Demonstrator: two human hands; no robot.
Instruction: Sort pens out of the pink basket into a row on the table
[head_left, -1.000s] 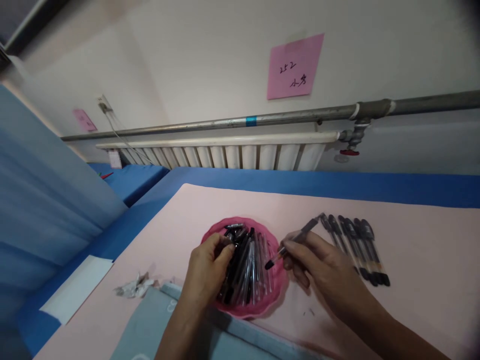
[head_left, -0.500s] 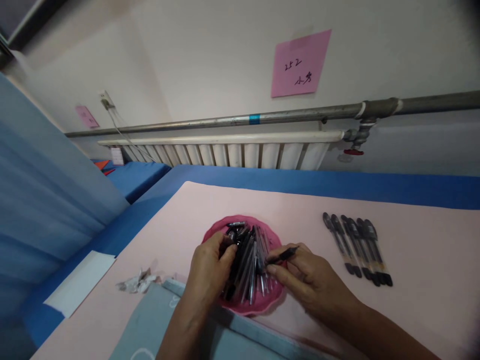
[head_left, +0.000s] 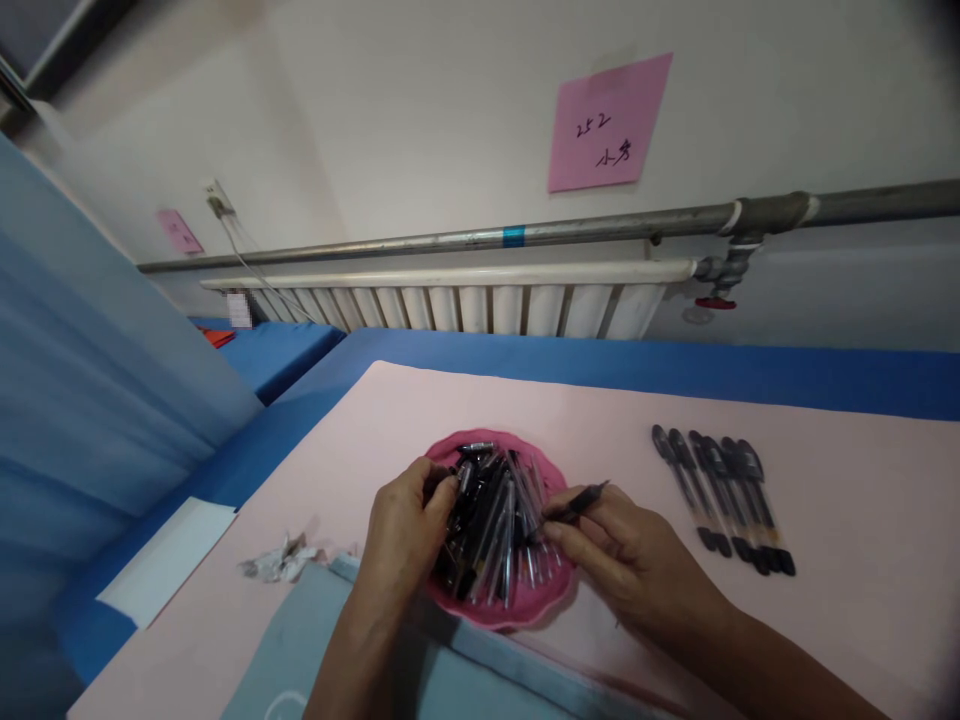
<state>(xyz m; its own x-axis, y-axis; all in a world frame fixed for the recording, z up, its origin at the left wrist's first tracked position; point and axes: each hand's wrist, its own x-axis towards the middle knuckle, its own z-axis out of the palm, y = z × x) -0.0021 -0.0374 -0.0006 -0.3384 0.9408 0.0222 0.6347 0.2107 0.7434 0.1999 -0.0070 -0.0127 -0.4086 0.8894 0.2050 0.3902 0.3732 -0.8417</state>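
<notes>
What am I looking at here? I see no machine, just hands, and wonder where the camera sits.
There is no robot: these are one person's bare left hand and right hand. A camera on that person's head looks forward and down.

On a pink sheet sits a pink basket holding clear tubes and dark pieces. To its right, pens lie in a row; to its left is a crumpled white scrap.

The right hand holds a dark pen-like piece. The left hand is at the basket's left side; its grip is unclear.
</notes>
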